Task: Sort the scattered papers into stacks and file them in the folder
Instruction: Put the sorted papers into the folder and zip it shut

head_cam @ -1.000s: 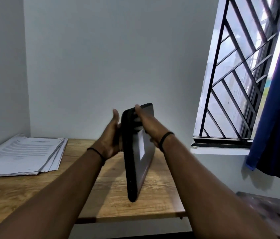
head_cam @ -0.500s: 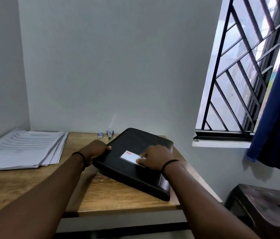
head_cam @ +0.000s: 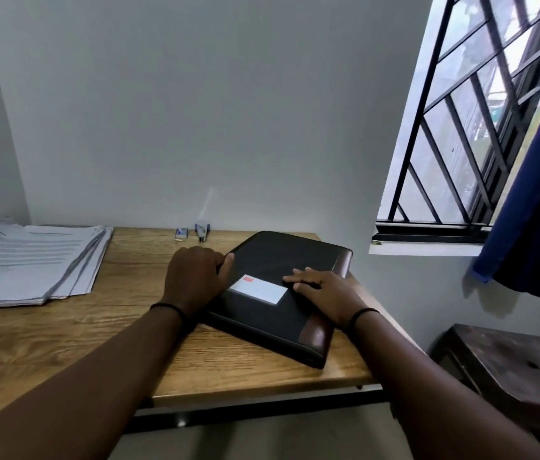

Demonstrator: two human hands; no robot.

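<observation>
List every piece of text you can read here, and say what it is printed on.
None can be read.
White label on the black folder: a red patch and faint lines, too blurred.
Paper stack on the table: grey printed lines, too small.
Small box by the wall: markings unclear.

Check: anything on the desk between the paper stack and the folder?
Nothing visible. Bare wood lies between the paper stack and the closed black folder. The left hand grips the folder's near-left edge; the stapler sits farther back by the wall.
</observation>
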